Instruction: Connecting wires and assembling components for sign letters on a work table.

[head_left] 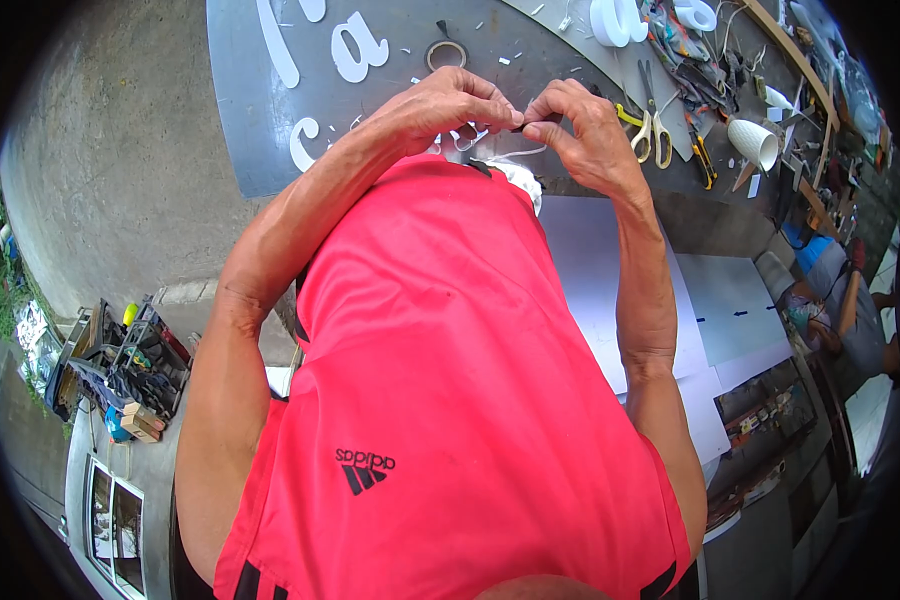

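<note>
My left hand (pixel 460 104) and my right hand (pixel 578 130) meet over the near edge of the grey work surface. Between their pinched fingertips is a small dark piece (pixel 518 128), mostly hidden, so its kind is unclear. A thin white wire or strip (pixel 522 153) curves just below the fingers. Beyond my left hand lies a roll of tape (pixel 464 52). White cut-out letter shapes (pixel 348 58) lie past my left forearm, and another white letter shape (pixel 300 145) sits nearer. Yellow-handled scissors (pixel 662 140) rest to the right of my right hand.
An orange-and-black cutter (pixel 703 158) and a white cup-like piece (pixel 752 143) lie right of the scissors. A wooden strip (pixel 792 55) borders the clutter. Pale sheets (pixel 595 270) lie below the table edge. Another person (pixel 850 300) is at the far right.
</note>
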The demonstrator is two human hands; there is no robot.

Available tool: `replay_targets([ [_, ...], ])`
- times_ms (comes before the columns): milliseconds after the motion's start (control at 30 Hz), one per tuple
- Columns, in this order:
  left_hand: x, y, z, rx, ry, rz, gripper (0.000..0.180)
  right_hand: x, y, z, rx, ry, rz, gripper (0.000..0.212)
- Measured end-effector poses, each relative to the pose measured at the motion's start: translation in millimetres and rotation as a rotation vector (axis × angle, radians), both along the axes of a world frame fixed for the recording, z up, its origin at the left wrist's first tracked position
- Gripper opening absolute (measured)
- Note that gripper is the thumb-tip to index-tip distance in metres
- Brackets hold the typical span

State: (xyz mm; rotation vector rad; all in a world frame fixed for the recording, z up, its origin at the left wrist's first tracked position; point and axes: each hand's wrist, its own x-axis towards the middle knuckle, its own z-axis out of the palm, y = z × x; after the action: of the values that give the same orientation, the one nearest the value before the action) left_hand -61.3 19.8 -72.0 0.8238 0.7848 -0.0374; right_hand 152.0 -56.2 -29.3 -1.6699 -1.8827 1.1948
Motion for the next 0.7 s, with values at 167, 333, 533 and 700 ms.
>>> replay_targets([
  [167, -1, 4, -2, -0.076, 0.023, 0.025, 0.020, -2, -3, -3, 0.077, 0.064, -0.026, 0.016],
  [333, -5, 6, -15, -0.211, -0.063, 0.096, 0.021, -12, -13, -11, 0.391, 0.019, -0.020, 0.034],
  [533, -4, 4, -8, -0.415, -0.086, 0.142, 0.019, -23, -24, -26, 0.701, -0.250, -0.047, 0.035],
  [700, -3, 5, -5, -0.508, -0.086, 0.153, 0.021, -20, -25, -26, 0.809, -0.276, -0.014, 0.034],
])
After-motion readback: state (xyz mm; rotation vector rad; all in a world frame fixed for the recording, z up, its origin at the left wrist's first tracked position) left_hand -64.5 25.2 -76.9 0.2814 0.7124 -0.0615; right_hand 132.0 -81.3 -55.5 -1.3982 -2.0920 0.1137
